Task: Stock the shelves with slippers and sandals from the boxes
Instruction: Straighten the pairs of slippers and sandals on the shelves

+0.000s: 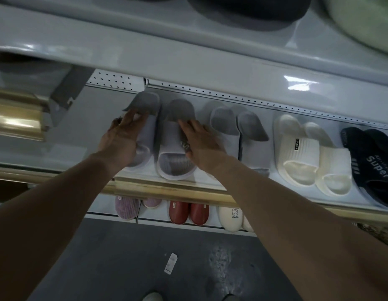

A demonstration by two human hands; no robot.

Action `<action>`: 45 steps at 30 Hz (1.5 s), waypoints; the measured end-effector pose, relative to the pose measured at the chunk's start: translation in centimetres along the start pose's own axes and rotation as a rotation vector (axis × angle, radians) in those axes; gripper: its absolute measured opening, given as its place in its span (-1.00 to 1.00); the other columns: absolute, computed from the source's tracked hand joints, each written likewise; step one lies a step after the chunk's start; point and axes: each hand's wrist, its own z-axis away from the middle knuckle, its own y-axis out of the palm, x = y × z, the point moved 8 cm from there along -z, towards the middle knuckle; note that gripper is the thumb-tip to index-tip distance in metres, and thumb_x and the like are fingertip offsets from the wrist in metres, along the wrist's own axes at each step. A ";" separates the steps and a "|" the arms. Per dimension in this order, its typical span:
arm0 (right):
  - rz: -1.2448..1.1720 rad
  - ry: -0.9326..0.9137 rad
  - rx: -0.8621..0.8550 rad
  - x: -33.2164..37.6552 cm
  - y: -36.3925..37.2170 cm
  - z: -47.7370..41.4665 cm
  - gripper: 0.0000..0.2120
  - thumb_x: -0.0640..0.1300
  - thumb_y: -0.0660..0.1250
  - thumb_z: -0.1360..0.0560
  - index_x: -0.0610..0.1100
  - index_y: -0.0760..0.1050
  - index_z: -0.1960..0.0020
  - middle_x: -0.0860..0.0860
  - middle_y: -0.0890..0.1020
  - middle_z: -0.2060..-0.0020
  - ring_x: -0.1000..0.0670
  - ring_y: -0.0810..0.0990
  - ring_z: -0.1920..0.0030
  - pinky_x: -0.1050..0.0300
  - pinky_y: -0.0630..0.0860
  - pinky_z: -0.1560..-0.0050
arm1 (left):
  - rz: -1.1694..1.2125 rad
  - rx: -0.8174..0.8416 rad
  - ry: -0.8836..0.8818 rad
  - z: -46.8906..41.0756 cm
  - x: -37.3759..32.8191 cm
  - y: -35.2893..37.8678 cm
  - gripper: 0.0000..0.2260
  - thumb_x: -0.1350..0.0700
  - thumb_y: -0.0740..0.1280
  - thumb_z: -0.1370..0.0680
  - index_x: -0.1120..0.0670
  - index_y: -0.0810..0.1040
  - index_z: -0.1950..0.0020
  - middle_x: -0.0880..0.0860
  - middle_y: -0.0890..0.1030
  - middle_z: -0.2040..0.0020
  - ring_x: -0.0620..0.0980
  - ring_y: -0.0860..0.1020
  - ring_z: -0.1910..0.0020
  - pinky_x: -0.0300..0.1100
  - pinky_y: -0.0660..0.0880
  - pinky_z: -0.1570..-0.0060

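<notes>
**Both my hands on a grey pair of slides on the middle shelf**

I look down my two bare forearms at a white shelf (80, 131) with a gold front rail (167, 189). A pair of pale grey slides sits side by side at the left end of a row of footwear.

The left grey slide (148, 127) and the right grey slide (174, 144) both lie flat on their soles. Their long axes run from near to far, with the open toes toward me and the dark grey heel beds toward the perforated back panel. The two are just beside each other.

My left hand (121, 137) lies over the left slide's strap. Its fingers are nearly straight and slightly spread, reaching toward the heel. The thumb is out of sight and the hand is a little blurred.

My right hand (199, 142) rests flat on the right slide's strap, fingers straight and close together, pointing far and left.

To the right along the shelf stand a second grey pair (238, 135), a cream ribbed pair (301, 153) and a navy pair (371, 166) lettered "Super".
</notes>
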 end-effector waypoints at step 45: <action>-0.214 0.123 -0.189 -1.1 3.6 19.5 -0.55 -0.31 0.35 -0.42 -0.12 0.48 -0.30 -0.10 0.53 -0.16 -0.18 0.55 -0.10 -0.06 0.54 -0.01 | 0.201 -0.065 0.251 15.3 -13.1 3.4 -0.74 0.20 0.44 -0.43 0.12 0.61 -0.11 0.11 0.61 0.02 0.16 0.58 0.05 -0.03 0.54 0.10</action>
